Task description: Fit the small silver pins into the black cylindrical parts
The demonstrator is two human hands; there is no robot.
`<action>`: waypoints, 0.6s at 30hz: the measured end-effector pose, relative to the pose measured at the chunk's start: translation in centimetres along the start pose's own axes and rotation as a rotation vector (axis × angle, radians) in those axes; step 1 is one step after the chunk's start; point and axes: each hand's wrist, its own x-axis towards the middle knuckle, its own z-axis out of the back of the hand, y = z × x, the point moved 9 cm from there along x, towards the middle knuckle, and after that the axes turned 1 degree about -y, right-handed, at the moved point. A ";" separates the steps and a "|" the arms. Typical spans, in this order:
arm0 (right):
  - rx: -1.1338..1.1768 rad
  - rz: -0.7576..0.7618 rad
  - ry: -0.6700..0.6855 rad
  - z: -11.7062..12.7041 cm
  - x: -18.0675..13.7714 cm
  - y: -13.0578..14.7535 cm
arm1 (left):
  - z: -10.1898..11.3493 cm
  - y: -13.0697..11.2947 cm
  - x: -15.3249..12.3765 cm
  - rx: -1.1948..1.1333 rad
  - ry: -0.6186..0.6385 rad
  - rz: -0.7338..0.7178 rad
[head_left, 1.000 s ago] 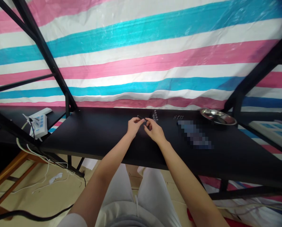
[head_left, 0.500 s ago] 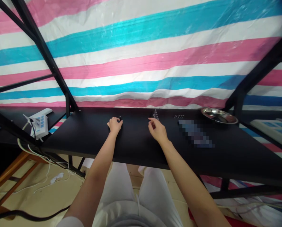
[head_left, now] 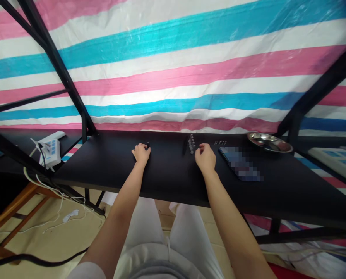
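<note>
My left hand (head_left: 141, 154) rests on the black tabletop, fingers curled round a small black stick-like piece whose tip (head_left: 148, 145) shows by the index finger; the rest is hidden. My right hand (head_left: 206, 158) is farther right, knuckles up and fingers bent together; anything inside the pinch is hidden. Just left of it stands a short row of small greyish, translucent pieces (head_left: 192, 144). Beside that row lies a thin dark piece (head_left: 185, 145), hard to make out against the table. Several tiny silvery pieces, apparently screws (head_left: 220, 143), lie beyond the right hand.
A blurred-out, phone-like slab (head_left: 240, 164) lies right of my right hand. Behind it, a shiny metal dish (head_left: 269, 143) sits near the far edge. Black frame posts flank the table (head_left: 167, 178). A white power strip (head_left: 50, 153) with cables is at the left.
My right hand has moved right, away from the row of small pieces, uncovering it and the thin dark piece. Its fingers are more curled. My left hand has stayed in place.
</note>
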 end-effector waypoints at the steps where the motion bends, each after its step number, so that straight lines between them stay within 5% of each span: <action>1: -0.029 -0.022 0.050 -0.4 0.0 -0.3 | 0.0 0.0 0.0 0.004 0.002 0.002; 18: -0.182 -0.024 0.393 -3.6 -0.7 -1.4 | -0.1 0.4 0.2 -0.023 -0.016 0.020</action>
